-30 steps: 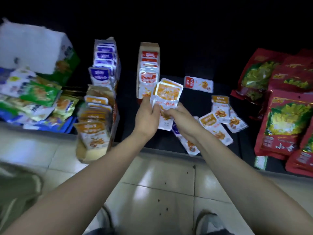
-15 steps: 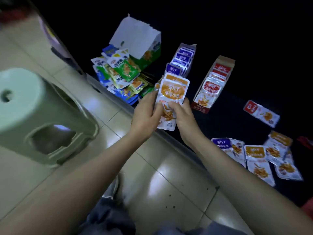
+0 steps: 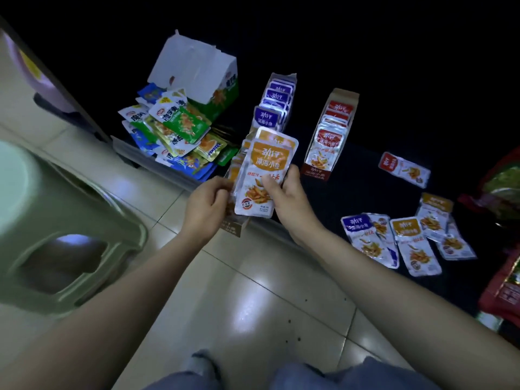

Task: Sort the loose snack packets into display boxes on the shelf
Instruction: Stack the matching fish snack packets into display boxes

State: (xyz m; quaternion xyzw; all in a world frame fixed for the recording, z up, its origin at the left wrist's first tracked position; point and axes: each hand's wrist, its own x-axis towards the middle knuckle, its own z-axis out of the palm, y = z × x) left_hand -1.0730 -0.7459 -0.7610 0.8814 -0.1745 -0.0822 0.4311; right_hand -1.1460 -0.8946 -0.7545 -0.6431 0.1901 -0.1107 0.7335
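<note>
My left hand [image 3: 206, 206] and my right hand [image 3: 287, 197] together grip a small stack of orange-labelled snack packets [image 3: 264, 170], held upright above the shelf's front edge. Behind the stack stands the display box of orange packets [image 3: 235, 225], mostly hidden. Farther back are a box of purple packets [image 3: 274, 104] and a box of red packets [image 3: 329, 136]. Loose packets lie on the dark shelf to the right: a purple one [image 3: 363, 235], orange ones [image 3: 413, 243] and a red one [image 3: 403, 168].
A heap of green and blue packets [image 3: 171, 136] lies at the left under an open white-and-green carton [image 3: 197, 71]. A pale green plastic stool [image 3: 56, 220] stands on the tiled floor at the left. Large red bags [image 3: 503, 187] fill the right edge.
My view has swung left and tilted, bringing the stool into sight. Both hands keep hold of the orange packets, now squared into a neater stack.
</note>
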